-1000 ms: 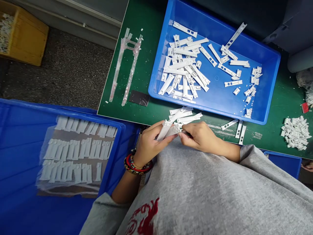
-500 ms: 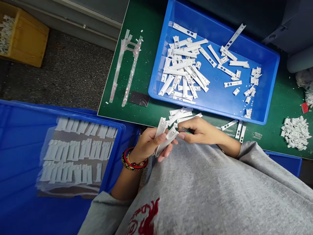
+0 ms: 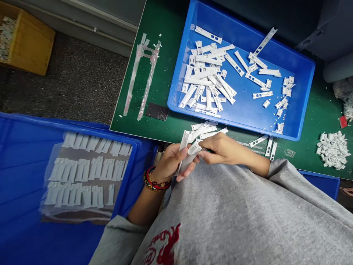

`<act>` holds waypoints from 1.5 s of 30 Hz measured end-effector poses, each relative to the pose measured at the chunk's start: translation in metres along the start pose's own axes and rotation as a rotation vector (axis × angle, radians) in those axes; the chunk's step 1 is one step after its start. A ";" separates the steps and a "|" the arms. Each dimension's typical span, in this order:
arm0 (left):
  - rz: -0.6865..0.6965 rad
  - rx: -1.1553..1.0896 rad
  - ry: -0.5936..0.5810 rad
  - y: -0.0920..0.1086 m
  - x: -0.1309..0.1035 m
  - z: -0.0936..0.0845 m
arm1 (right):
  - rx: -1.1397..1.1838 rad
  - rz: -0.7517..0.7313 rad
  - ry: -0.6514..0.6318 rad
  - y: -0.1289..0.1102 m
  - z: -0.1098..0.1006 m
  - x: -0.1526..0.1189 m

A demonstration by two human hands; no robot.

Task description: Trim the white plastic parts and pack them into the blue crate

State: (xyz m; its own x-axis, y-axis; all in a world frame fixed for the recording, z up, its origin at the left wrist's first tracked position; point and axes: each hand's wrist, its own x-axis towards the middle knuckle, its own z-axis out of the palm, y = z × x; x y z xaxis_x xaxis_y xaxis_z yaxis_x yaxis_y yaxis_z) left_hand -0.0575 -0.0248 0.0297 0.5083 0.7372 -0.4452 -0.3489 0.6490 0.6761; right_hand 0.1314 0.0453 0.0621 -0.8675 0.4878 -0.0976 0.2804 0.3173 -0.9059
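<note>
My left hand (image 3: 174, 159) is closed around two long white plastic pieces. One white piece (image 3: 184, 141) points up and away between thumb and fingers; the other white piece (image 3: 190, 156) lies beside it, its hollow end toward my right hand. My right hand (image 3: 217, 148) is closed at that end, gripping a small hand tool (image 3: 209, 150) with a dark and green handle. Its working tip is mostly hidden by the fingers and the piece. Just beyond my hands, several similar white pieces (image 3: 205, 129) lie on the green table (image 3: 171, 129).
A blue tray (image 3: 239, 125) holds many loose white pieces. Right of it sits a pile of small white parts (image 3: 333, 149). At left, a blue bin (image 3: 22, 154) contains rows of white pieces (image 3: 88, 167). Clear strips (image 3: 149, 81) lie on the table; a yellow crate (image 3: 35, 44) stands beyond.
My left hand has shifted slightly right, tilting the two pieces more upright. The right hand has closed in on the nearer piece's end, and less of the tool shows.
</note>
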 end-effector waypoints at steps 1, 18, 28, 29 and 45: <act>0.017 0.021 0.041 -0.001 0.000 0.001 | -0.019 0.006 -0.002 0.002 0.002 0.000; 0.196 0.921 0.432 -0.004 0.015 -0.019 | -0.169 0.584 0.317 0.072 0.015 -0.041; 0.355 1.117 0.355 0.000 0.011 -0.008 | -0.572 0.880 0.167 0.059 0.018 -0.046; 0.376 1.118 0.355 -0.001 0.010 -0.008 | -0.544 0.842 0.173 0.053 0.016 -0.045; 0.648 0.976 0.278 -0.011 0.013 0.000 | -0.236 0.082 0.255 -0.012 0.005 -0.020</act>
State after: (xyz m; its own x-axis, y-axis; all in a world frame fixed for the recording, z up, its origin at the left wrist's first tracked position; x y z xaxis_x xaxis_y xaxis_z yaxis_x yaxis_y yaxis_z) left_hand -0.0470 -0.0230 0.0165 0.2295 0.9669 0.1113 0.3269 -0.1843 0.9269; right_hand 0.1430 0.0272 0.0731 -0.7159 0.6974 -0.0332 0.4581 0.4333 -0.7762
